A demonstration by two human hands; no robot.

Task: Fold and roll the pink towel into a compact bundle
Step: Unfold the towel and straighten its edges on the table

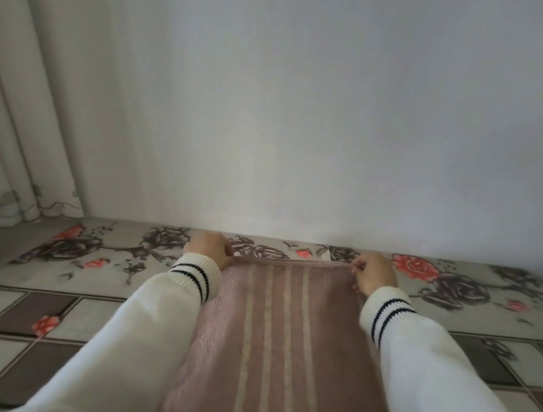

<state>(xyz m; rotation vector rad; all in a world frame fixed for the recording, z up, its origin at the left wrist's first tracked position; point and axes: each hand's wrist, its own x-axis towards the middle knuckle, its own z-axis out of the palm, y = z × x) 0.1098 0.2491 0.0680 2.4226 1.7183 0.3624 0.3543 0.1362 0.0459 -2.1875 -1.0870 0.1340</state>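
Note:
The pink towel [282,345] with pale lengthwise stripes stretches from the bottom of the view away from me over a flowered surface. My left hand [209,249] pinches its far left corner. My right hand [373,274] pinches its far right corner. The far edge is pulled taut between the two hands, close to the wall. Both arms wear white sleeves with dark striped cuffs. The towel's near end runs out of view at the bottom.
The surface [80,284] carries a rose-and-tile patterned cover. A white wall [310,107] rises right behind the towel's far edge. A pale curtain [15,120] hangs at the left, reaching down to the surface.

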